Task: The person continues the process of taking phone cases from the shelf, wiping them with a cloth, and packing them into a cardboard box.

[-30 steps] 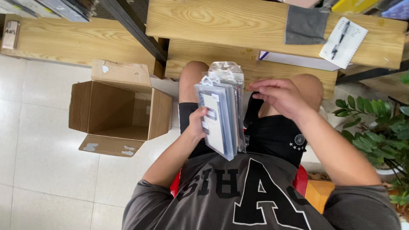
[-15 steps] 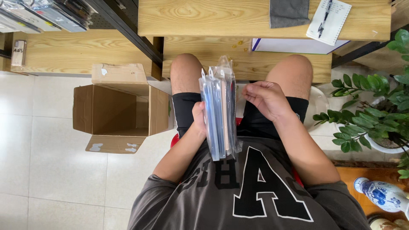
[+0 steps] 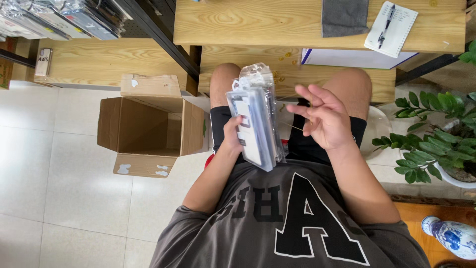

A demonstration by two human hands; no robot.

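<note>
A: Two hands in view, both over the lap. Left hand [image 3: 232, 135] is clamped on a stack of clear plastic packets [image 3: 255, 121], held upright on edge between the knees. Count of packets not readable; the sleeves overlap and glare hides the edges.

B: Right hand?

A: Right hand [image 3: 322, 119] is just beside the stack, apart from it, fingers spread and loosely curled. A thin rubber band [image 3: 297, 128] seems to run from the fingers toward the packets. Too fine to confirm where it ends, and I cannot tell whether the fingers pinch it.

B: Surroundings?

A: Open cardboard box [image 3: 148, 126] on the tiled floor, near the left knee; inside mostly in shadow. Wooden desk [image 3: 248, 22] along the top edge, cut off by the frame. Near its right corner lies a notepad [image 3: 391, 27] with a pen [image 3: 386, 24], and a grey cloth [image 3: 344, 17] beside it. Potted plant [image 3: 436, 139] at right, partly cropped. Blue and white vase [image 3: 453, 238], bottom right corner, cropped.
</note>
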